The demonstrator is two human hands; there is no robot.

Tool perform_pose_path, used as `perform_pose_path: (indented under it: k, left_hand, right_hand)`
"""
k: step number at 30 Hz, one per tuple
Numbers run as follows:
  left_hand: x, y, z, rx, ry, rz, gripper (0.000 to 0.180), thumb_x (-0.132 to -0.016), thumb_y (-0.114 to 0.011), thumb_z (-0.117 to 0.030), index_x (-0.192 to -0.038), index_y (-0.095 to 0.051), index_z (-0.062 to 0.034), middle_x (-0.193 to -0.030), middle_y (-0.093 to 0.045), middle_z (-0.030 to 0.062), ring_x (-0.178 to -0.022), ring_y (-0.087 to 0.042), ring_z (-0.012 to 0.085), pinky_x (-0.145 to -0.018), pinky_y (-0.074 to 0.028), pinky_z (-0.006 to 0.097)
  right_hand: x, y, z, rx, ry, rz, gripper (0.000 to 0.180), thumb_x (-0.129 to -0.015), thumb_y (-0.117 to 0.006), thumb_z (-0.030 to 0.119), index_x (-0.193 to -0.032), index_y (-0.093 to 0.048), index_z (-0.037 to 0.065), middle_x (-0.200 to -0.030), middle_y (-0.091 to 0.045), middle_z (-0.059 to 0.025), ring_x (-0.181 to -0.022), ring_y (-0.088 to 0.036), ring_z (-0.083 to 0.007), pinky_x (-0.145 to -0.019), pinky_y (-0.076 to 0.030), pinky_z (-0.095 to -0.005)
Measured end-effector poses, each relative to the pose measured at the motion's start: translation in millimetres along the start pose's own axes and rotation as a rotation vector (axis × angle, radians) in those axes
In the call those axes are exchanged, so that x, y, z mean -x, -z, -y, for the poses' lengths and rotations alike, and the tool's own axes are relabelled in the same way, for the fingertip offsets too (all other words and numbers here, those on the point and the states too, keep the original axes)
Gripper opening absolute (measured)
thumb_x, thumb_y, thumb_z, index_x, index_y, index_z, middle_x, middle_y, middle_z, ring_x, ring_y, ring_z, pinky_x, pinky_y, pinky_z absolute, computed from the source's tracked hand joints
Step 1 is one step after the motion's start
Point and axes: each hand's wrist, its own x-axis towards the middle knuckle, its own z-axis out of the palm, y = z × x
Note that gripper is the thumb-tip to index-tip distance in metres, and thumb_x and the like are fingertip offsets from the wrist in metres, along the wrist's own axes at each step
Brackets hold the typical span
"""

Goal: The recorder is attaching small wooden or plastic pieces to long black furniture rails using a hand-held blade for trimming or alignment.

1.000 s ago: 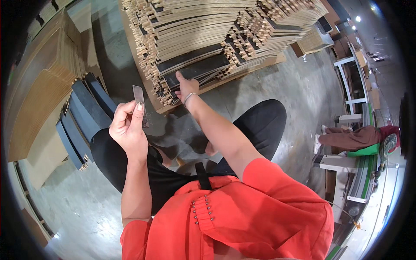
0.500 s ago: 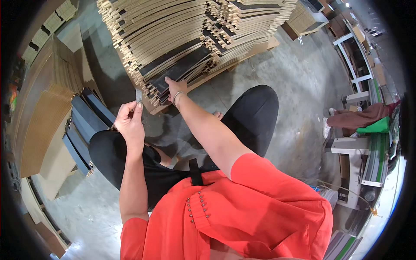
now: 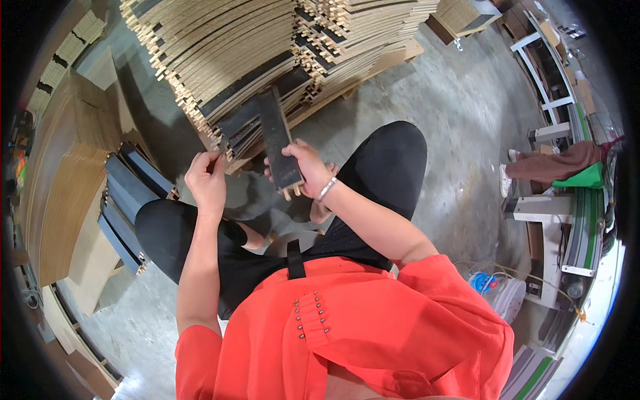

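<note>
Your right hand [image 3: 308, 167] has its grip closed around the near end of the dark board [image 3: 274, 130], before the stack [image 3: 240, 57]. It seems stiff, rather light; hold its long edges, sparing the 2 pegs [image 3: 288, 195]. Your left hand [image 3: 206, 179] is pinched; on what, I cannot tell.

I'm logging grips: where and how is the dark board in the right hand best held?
Probably by both long edges near the end closest to the person, from the right, where the right hand is. The dark board is flat and narrow, so a hand can span it, thumb on top; the far end reaches over the stack, and wooden pegs jut from the near end.
</note>
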Motion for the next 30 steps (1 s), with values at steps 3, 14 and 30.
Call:
perform_pose_path:
  k: [3, 14, 30]
  left_hand:
    - [12, -21, -28, -0.111, -0.216, 0.141, 0.006, -0.074, -0.069, 0.0, -0.079, -0.065, -0.0003, -0.071, -0.059, 0.0132, -0.061, -0.059, 0.0253, -0.059, -0.047, 0.033]
    - [-30, -85, 14, -0.331, -0.422, 0.247, 0.006, -0.077, -0.066, -0.01, -0.074, -0.065, -0.0051, -0.07, -0.06, 0.0097, -0.067, -0.06, 0.0313, -0.059, -0.048, 0.041]
    - [-25, -94, 3, -0.253, -0.637, 0.513, 0.008, -0.075, -0.06, -0.004, -0.083, -0.063, -0.0055, -0.084, -0.06, 0.0107, -0.079, -0.06, 0.0303, -0.065, -0.05, 0.041]
  right_hand:
    - [10, 23, 6, 0.023, -0.152, 0.082, 0.021, -0.094, -0.048, 0.02, -0.103, -0.049, 0.001, -0.085, -0.063, -0.0192, -0.066, -0.067, -0.0317, -0.054, -0.056, -0.0417]
    - [-7, 42, -3, -0.015, -0.344, 0.066, 0.04, -0.1, -0.04, 0.04, -0.11, -0.055, 0.004, -0.087, -0.065, -0.0169, -0.066, -0.066, -0.0294, -0.056, -0.056, -0.044]
    - [-12, 60, 3, -0.087, -0.41, 0.068, 0.044, -0.102, -0.032, 0.038, -0.118, -0.054, 0.004, -0.095, -0.067, -0.0212, -0.071, -0.067, -0.025, -0.058, -0.057, -0.0382]
